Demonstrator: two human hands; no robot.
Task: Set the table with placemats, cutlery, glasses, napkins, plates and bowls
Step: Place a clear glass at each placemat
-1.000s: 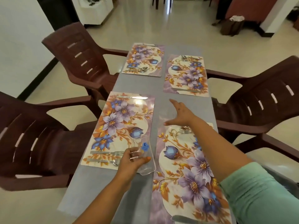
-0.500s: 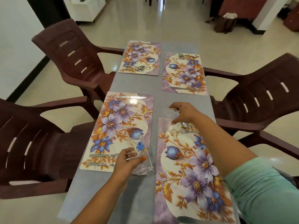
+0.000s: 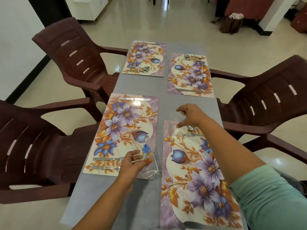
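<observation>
Between both hands, floral placemats point(image 3: 126, 135) | left hand point(image 3: 132, 165) grips tilted clear glass point(image 3: 147, 159) | right hand point(image 3: 191, 116) curls around second glass point(image 3: 177, 117), barely visible

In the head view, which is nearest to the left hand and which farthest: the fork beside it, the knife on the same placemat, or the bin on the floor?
1. Fork: just left of the left hand, at the placemat's near end.
2. Knife: at the same placemat's far end.
3. Bin: on the floor beyond the table, far right.
</observation>
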